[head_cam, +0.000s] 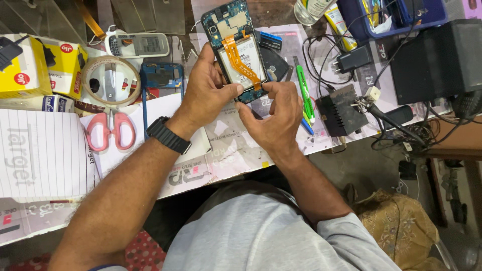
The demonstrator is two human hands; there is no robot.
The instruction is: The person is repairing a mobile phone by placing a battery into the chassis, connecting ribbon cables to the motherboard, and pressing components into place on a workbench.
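An opened phone (232,30) with its back off shows a blue circuit frame, a white battery and an orange flex cable (241,62) running down it. My left hand (206,90) grips the phone's left side, thumb on its lower edge. A black watch sits on that wrist. My right hand (273,118) pinches at the phone's bottom end, where the orange cable finishes, fingertips on the lower right corner.
Pink scissors (110,131), a tape roll (111,80), a blue phone frame (161,75), a white handset (138,45) and a yellow box (35,65) lie left. A green-handled tool (304,90), a black charger (354,59), tangled cables, a black box (437,60) and a blue tray (391,17) lie right.
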